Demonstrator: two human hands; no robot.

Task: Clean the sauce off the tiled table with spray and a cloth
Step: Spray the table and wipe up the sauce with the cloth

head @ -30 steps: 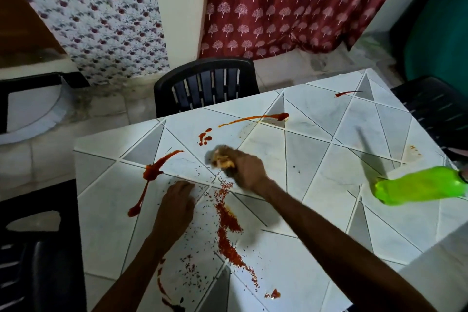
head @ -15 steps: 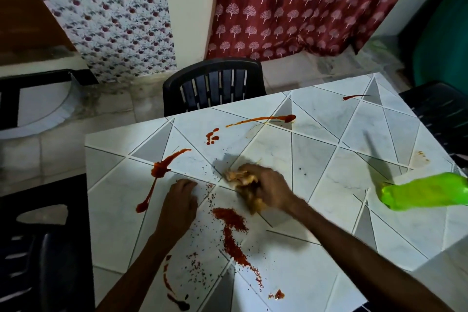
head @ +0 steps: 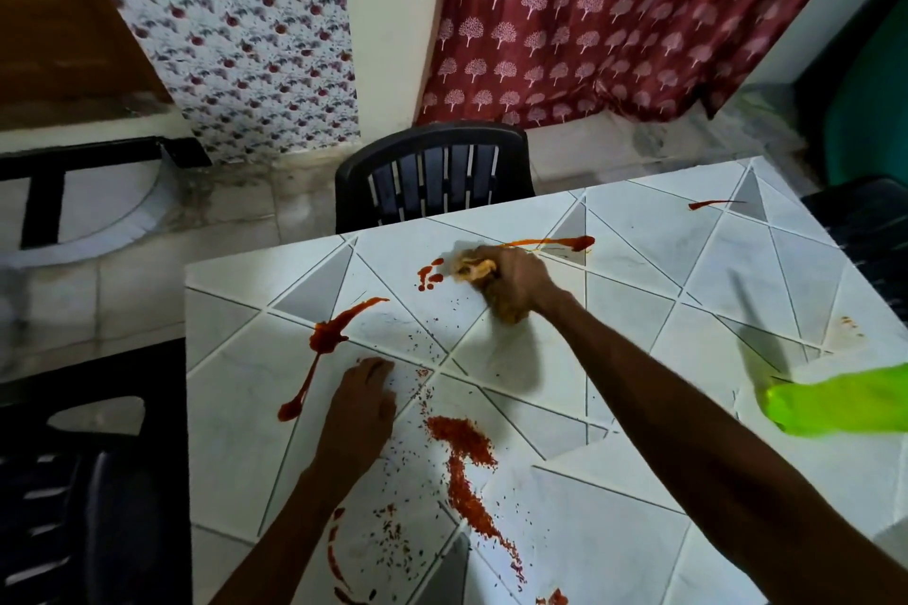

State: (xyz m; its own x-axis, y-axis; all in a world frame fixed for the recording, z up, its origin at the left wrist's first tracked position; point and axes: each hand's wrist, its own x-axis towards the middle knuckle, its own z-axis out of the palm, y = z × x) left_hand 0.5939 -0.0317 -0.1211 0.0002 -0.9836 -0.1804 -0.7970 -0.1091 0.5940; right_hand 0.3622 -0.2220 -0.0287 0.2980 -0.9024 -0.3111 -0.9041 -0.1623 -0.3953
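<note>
The white tiled table (head: 634, 359) carries red sauce in several places: a long streak (head: 322, 349) at the left, small drops (head: 428, 274), a thin streak (head: 555, 242) near the far edge and a grainy smear (head: 464, 467) in front. My right hand (head: 516, 283) is closed around a yellowish stained cloth (head: 474, 268), pressing it on the tiles between the drops and the thin streak. My left hand (head: 363, 408) lies flat, palm down, on the table beside the long streak. A green spray bottle (head: 835, 400) lies at the right edge.
A black plastic chair (head: 435, 177) stands at the table's far side, another dark chair (head: 865, 221) at the right and one (head: 73, 481) at the left. A small sauce streak (head: 710, 203) marks the far right corner. Curtains hang behind.
My right hand has pushed the cloth away from me, from the table's middle up to the far streak and drops. The left hand has stayed flat in place.
</note>
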